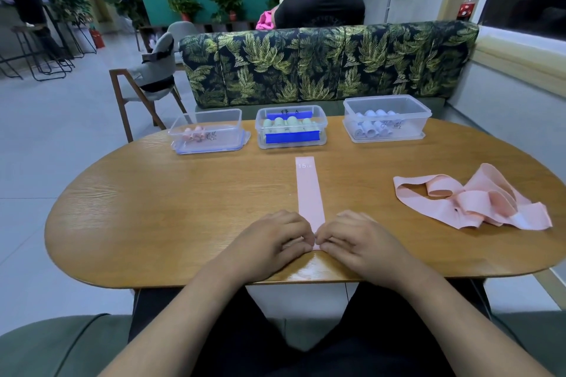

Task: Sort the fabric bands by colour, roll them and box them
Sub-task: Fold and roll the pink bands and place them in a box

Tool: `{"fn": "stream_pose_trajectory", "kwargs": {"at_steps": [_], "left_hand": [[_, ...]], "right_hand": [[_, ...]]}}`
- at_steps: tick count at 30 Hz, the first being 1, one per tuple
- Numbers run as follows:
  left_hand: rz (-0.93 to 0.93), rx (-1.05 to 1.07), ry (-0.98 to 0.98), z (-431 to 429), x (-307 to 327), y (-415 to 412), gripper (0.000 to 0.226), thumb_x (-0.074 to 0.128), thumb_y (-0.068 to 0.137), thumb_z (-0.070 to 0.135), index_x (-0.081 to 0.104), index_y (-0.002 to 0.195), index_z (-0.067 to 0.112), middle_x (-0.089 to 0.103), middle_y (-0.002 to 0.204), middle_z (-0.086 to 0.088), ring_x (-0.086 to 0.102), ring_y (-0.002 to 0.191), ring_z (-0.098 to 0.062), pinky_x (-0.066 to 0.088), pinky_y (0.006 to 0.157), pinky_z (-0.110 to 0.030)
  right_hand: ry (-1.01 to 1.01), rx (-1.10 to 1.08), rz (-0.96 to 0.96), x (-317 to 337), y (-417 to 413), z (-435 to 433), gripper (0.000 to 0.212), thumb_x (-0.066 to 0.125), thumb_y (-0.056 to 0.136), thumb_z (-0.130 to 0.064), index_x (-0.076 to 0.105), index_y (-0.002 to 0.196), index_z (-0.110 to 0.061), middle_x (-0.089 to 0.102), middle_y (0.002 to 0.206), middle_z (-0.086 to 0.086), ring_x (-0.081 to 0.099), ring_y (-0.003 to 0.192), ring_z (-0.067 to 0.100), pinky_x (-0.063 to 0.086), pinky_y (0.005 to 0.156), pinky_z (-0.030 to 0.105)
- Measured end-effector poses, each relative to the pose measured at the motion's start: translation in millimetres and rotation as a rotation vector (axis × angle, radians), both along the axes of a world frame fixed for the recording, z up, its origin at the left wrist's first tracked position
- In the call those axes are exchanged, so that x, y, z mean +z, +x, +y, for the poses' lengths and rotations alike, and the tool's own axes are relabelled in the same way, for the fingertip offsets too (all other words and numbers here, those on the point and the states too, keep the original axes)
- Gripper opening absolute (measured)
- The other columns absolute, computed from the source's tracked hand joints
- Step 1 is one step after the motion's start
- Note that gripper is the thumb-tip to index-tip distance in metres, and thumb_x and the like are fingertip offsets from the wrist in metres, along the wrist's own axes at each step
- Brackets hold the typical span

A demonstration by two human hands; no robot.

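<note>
**Head view: one pink band at the start of rolling, pink pile outstanding**

Both hands are at the near end of a flat pink band (pixel 309 190), which lies lengthwise down the middle of the wooden table (pixel 153 208). The left hand (pixel 272 242) and right hand (pixel 358 242) pinch that end between curled fingertips. No roll of any size shows yet.

Count:
- Three clear boxes stand in a row at the far edge.
- The left box (pixel 226 128) holds pink rolls (pixel 193 133), about three.
- The middle box (pixel 260 131) holds green rolls (pixel 291 124), roughly seven, though overlap makes the count uncertain.
- The right box (pixel 419 122) holds pale blue rolls (pixel 372 127), about six.
- One tangled pile of loose pink bands (pixel 471 202) lies at the right. The number of bands in it cannot be told.

Assessment: no loose green or blue bands show on the table, so those colours appear finished. Pink is the least advanced, with the band in hand and the pile left to roll and box.
</note>
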State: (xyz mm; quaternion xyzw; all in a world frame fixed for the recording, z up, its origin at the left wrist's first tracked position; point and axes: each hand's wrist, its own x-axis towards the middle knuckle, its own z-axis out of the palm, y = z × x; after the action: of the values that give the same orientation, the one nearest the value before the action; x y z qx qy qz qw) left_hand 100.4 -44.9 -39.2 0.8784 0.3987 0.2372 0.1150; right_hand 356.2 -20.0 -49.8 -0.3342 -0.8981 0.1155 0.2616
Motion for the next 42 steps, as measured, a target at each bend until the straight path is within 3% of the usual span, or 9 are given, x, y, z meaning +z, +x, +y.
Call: {"fn": "stream_pose_trajectory", "kwargs": {"at_steps": [12, 20, 27, 36, 42], "left_hand": [[0.013, -0.002, 0.034, -4.9, -2.3, -3.5, 0.011, 0.067, 0.103, 0.035, 0.074, 0.109, 0.028, 0.067, 0.112, 0.018, 0.061, 0.110, -0.010, 0.050, 0.095, -0.035], [0.004, 0.009, 0.036, -5.9, 0.2, -2.5, 0.015, 0.068, 0.102, 0.038, 0.071, 0.113, 0.028, 0.069, 0.108, 0.019, 0.060, 0.107, -0.005, 0.050, 0.093, -0.034], [0.048, -0.012, 0.058, -4.1, 0.4, -1.7, 0.009, 0.059, 0.108, 0.028, 0.067, 0.111, 0.026, 0.066, 0.106, 0.016, 0.059, 0.105, -0.011, 0.050, 0.092, -0.038], [0.022, -0.013, 0.054, -6.3, -0.2, -2.6, 0.012, 0.064, 0.104, 0.022, 0.073, 0.112, 0.026, 0.063, 0.108, 0.014, 0.058, 0.105, -0.015, 0.048, 0.093, -0.035], [0.024, -0.001, 0.049, -5.4, -0.1, -2.0, 0.013, 0.063, 0.105, 0.027, 0.074, 0.112, 0.028, 0.063, 0.106, 0.015, 0.057, 0.104, -0.014, 0.048, 0.092, -0.035]], "right_hand": [[0.039, 0.032, -0.052, -1.5, 6.0, -5.8, 0.016, 0.066, 0.098, -0.028, 0.075, 0.108, -0.037, 0.066, 0.116, -0.029, 0.056, 0.113, 0.000, 0.037, 0.098, 0.020], [0.063, 0.031, -0.012, -1.5, 5.2, -6.8, 0.012, 0.065, 0.103, -0.035, 0.072, 0.112, -0.033, 0.069, 0.107, -0.024, 0.061, 0.102, 0.001, 0.046, 0.094, 0.029], [0.077, 0.052, -0.031, -3.0, 3.6, -3.7, 0.015, 0.059, 0.105, -0.024, 0.071, 0.110, -0.030, 0.067, 0.108, -0.023, 0.058, 0.102, 0.003, 0.040, 0.096, 0.022], [0.077, 0.072, -0.013, -0.6, 5.3, -8.0, 0.018, 0.066, 0.099, -0.016, 0.074, 0.105, -0.030, 0.063, 0.105, -0.021, 0.054, 0.102, 0.005, 0.039, 0.091, 0.017], [0.055, 0.055, 0.003, 0.3, 4.5, -8.5, 0.019, 0.067, 0.097, -0.017, 0.076, 0.104, -0.032, 0.063, 0.104, -0.021, 0.055, 0.100, 0.006, 0.047, 0.089, 0.024]]}}
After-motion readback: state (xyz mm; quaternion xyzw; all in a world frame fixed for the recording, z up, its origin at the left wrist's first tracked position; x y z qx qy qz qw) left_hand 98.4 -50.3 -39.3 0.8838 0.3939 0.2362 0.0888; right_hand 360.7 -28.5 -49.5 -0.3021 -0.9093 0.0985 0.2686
